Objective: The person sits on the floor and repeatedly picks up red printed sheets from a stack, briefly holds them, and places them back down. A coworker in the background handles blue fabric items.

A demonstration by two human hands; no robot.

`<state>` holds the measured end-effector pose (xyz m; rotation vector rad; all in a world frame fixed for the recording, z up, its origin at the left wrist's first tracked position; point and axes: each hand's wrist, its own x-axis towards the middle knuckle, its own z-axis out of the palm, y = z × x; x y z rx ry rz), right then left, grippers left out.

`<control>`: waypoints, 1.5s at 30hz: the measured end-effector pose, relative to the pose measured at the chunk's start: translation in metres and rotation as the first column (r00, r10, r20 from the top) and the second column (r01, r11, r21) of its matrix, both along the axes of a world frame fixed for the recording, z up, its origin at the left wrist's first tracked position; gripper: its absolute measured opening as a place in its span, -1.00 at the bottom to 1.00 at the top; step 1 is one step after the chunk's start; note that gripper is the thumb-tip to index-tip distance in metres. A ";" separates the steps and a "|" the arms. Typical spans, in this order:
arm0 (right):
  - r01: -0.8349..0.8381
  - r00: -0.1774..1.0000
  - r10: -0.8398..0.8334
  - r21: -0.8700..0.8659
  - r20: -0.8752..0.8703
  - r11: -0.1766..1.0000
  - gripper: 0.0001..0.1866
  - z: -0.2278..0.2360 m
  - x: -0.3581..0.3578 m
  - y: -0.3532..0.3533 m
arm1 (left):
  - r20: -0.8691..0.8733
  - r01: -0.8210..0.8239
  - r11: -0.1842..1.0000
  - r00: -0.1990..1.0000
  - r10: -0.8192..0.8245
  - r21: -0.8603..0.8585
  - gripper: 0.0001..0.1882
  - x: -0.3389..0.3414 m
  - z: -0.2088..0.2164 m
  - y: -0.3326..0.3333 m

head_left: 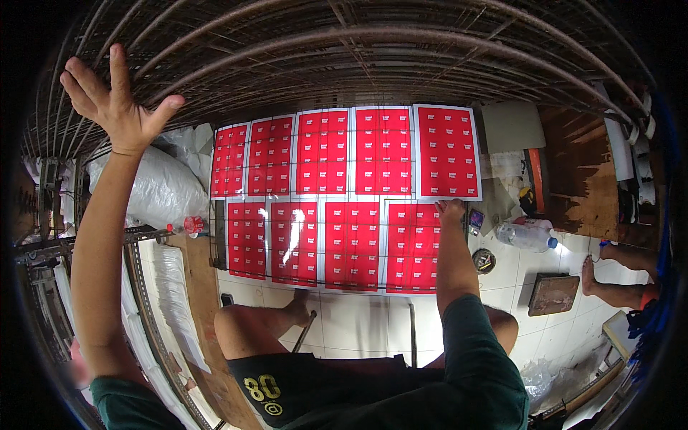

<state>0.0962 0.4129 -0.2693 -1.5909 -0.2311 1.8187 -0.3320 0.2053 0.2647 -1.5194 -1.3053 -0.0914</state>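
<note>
Glossy red paper sheets and rough, matt metal bars

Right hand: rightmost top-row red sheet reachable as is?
Probably yes: the right hand is right by the lower edge of the rightmost top-row red sheet, and nothing visible blocks the way. Whether the fingers already touch it is unclear.

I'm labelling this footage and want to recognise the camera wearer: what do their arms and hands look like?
The left hand and right hand are ungloved, with no jewellery visible. The forearms are uncovered too, below short, dark green sleeves with no visible markings.
</note>
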 end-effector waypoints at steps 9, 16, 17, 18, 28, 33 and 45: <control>-0.035 0.993 0.032 -0.026 -0.113 0.999 -0.44 -0.020 0.008 0.009 | 0.015 0.016 1.000 1.000 -0.016 -0.006 0.06 0.000 0.000 0.001; 0.005 1.000 -0.005 -0.087 -0.002 0.996 -0.52 -0.021 0.003 0.016 | 0.021 -0.007 1.000 1.000 0.008 -0.009 0.09 0.000 0.001 0.003; 0.026 1.000 -0.024 -0.107 0.018 0.994 -0.53 -0.023 0.003 0.018 | 0.021 -0.008 1.000 1.000 0.008 -0.007 0.09 0.000 0.001 0.004; 0.044 0.998 -0.040 -0.126 0.039 0.991 -0.54 -0.022 0.002 0.018 | 0.019 -0.012 1.000 1.000 0.012 -0.002 0.09 0.000 0.001 0.004; -0.130 0.990 0.108 0.304 0.089 0.944 -0.51 -0.038 0.024 -0.036 | 0.073 -0.002 0.997 0.997 -0.003 0.076 0.01 0.004 -0.005 -0.003; -0.443 0.896 0.429 0.185 0.114 0.877 -0.49 -0.009 0.062 -0.100 | 0.136 0.006 0.995 0.991 -0.019 0.096 -0.12 0.028 0.000 0.005; -0.707 0.705 0.623 0.264 0.339 0.656 -0.65 0.279 0.174 -0.180 | 0.209 -0.094 0.996 0.974 0.089 0.012 -0.17 0.113 0.043 -0.030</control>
